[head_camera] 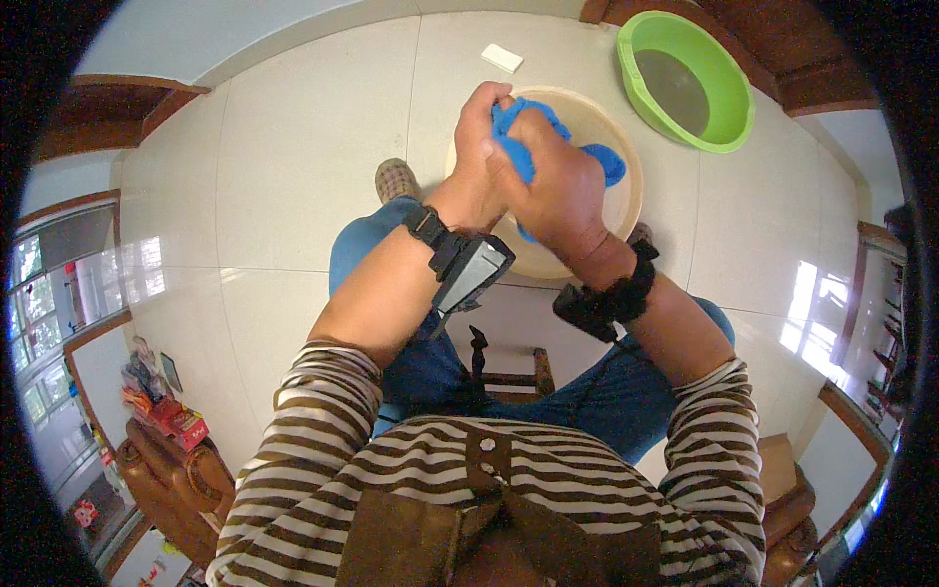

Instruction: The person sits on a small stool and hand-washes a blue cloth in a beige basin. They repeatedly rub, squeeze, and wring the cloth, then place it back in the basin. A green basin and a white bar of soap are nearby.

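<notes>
A bunched blue cloth (521,157) is gripped between my two hands above a cream plastic basin (629,213). On its left side my left hand (475,158) holds it, thumb and fingers curled around. My right hand (561,180) is closed over it from the right, knuckles up. More blue fabric (606,164) shows inside the basin to the right of my hands, and a small bit shows below them. Whether these pieces join the held cloth is hidden by my hands. Both wrists wear black straps, the left one with a grey device (473,273).
A green plastic basin (722,95) with murky liquid in it stands at the upper right. Beyond the cream basin a white rectangular block (502,58) lies on the tiled floor (293,161). Below, between my knees, is part of a wooden stool (513,381). Brown leather seats (165,469) stand behind.
</notes>
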Demonstrator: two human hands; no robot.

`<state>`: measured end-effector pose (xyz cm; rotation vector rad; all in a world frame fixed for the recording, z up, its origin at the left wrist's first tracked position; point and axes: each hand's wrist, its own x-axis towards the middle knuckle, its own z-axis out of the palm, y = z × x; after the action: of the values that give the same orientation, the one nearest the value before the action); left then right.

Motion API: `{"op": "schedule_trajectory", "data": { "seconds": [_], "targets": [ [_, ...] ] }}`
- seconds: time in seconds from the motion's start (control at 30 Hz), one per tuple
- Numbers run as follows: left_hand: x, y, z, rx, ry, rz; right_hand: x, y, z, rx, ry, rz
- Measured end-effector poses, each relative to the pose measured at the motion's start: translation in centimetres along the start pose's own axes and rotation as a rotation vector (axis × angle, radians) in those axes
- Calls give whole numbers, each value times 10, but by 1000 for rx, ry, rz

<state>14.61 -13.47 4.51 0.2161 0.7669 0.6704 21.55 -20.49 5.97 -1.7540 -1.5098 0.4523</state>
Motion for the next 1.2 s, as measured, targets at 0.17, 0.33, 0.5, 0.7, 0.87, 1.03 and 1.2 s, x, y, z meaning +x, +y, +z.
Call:
{"op": "schedule_trajectory", "data": {
  "seconds": [0.17, 0.33, 0.5, 0.7, 0.87, 1.03, 1.2],
  "targets": [
    [-3, -8, 4, 67, -30, -3, 14, 15, -14, 43, 150, 289],
    [-2, -6, 9, -11, -6, 95, 8, 17, -17, 45, 122, 143],
    [-5, -3, 12, 54, -69, 3, 7, 43, -4, -8, 232, 251],
    [-1, 4, 15, 66, -322, -58, 34, 112, -33, 762, -34, 569],
    [5, 6, 15, 31, -119, 134, 29, 48, -49, 669, 96, 360],
    [2, -20, 12, 203, -137, 237, 13, 2, -23, -65, 168, 11],
    [3, -28, 13, 126, 69, 103, 14, 18, -18, 45, 164, 352]
  ]
}}
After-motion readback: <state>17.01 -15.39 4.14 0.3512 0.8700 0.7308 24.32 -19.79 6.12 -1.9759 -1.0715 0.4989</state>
